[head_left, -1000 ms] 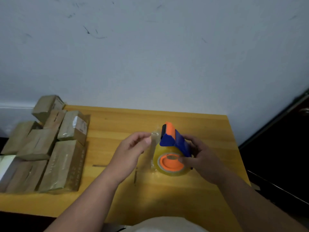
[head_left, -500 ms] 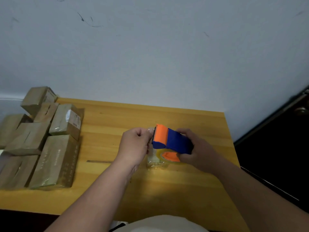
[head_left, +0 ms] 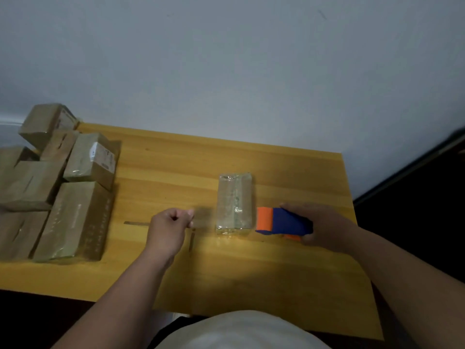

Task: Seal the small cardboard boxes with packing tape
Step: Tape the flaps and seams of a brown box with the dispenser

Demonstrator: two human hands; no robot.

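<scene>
1. Small box (head_left: 234, 203): 1 pc, lying flat on table (head_left: 289, 273), mid-right, long axis running away from the person. Surface glossy, looks wrapped in clear tape; seam down the top. Neither hand touching it.
2. Tape dispenser (head_left: 283, 221): blue body, orange front edge, orange core just showing underneath. Sits just right of the small box, apart from it by a narrow gap. Roll itself mostly hidden by hand and body.
3. Right hand (head_left: 324, 226): wrapped over the dispenser from the right, gripping it. Whether the dispenser rests on the table or is held just above it, can't tell.
4. Left hand (head_left: 169, 226): left of the small box, clear of it, fingers curled into a loose fist. Thumb and forefinger tips meet as if pinching; too blurred to say if any tape is between them.
5. Box stack (head_left: 73, 217): several brown cartons, far-left side of table, some overhanging the edge. Glossy film on the nearer ones, so prob. already taped; a few further back look plain, sealed or not unclear.
6. Progress est.: centre box appears sealed or nearly so. Left to do, judging by layout: move it to the stack, check the plain-looking cartons.
</scene>
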